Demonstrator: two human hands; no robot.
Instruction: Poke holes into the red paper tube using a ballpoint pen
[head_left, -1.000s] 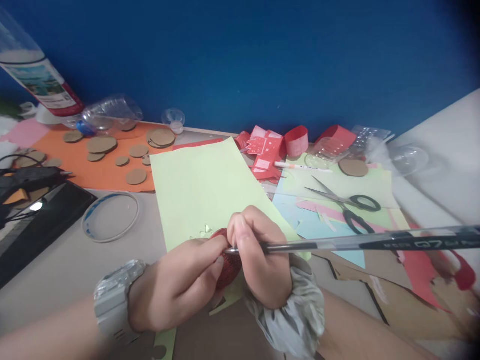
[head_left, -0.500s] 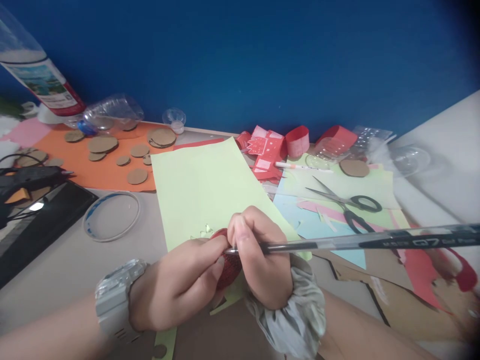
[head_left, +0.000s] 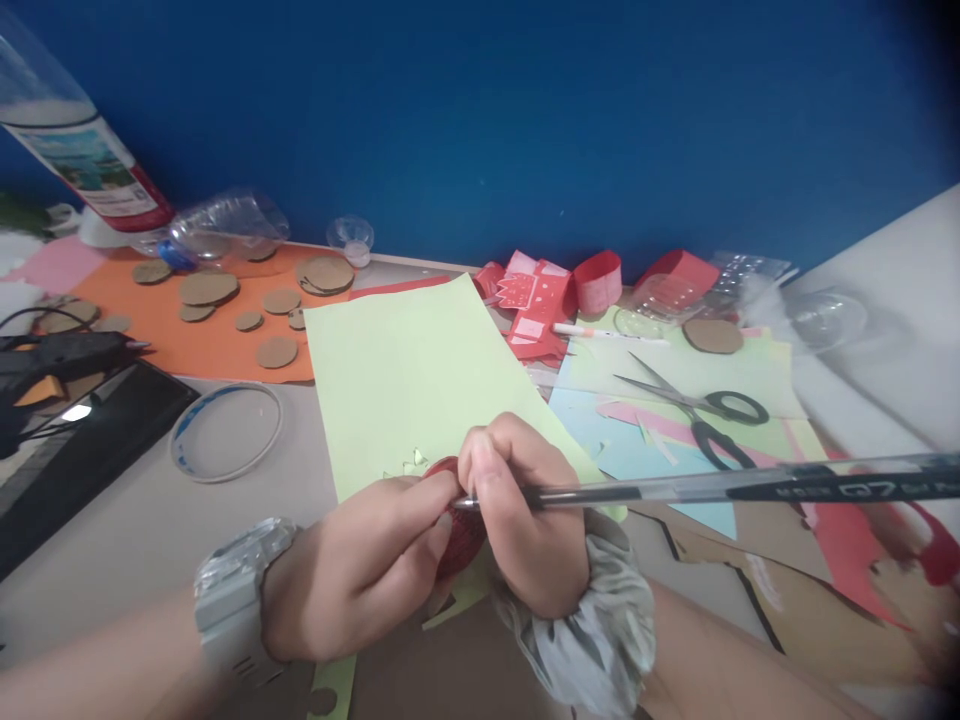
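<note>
My left hand [head_left: 367,555], with a grey watch on the wrist, is closed on a small rounded red piece with dark marks [head_left: 459,540]. Most of that piece is hidden behind my fingers. A clear gel pen [head_left: 675,488] is gripped in my right hand [head_left: 521,510], which wears a pale scrunchie at the wrist. The pen's tip points left and meets the red piece beside my left fingertips. Under both hands lies a light green paper sheet [head_left: 397,370]; small leaf-like shapes are drawn near its lower middle.
Black-handled scissors [head_left: 697,410] lie open on coloured paper at right. Cardboard discs [head_left: 208,288] rest on orange paper at left, near a clear bottle [head_left: 225,228]. A tape ring [head_left: 225,432] and a glue gun [head_left: 67,355] are nearer. Red paper pieces [head_left: 536,300] stand by the blue wall.
Both hands keep nearly the same pose, with the pen tip still at the red piece. The whole view has shifted very slightly.
</note>
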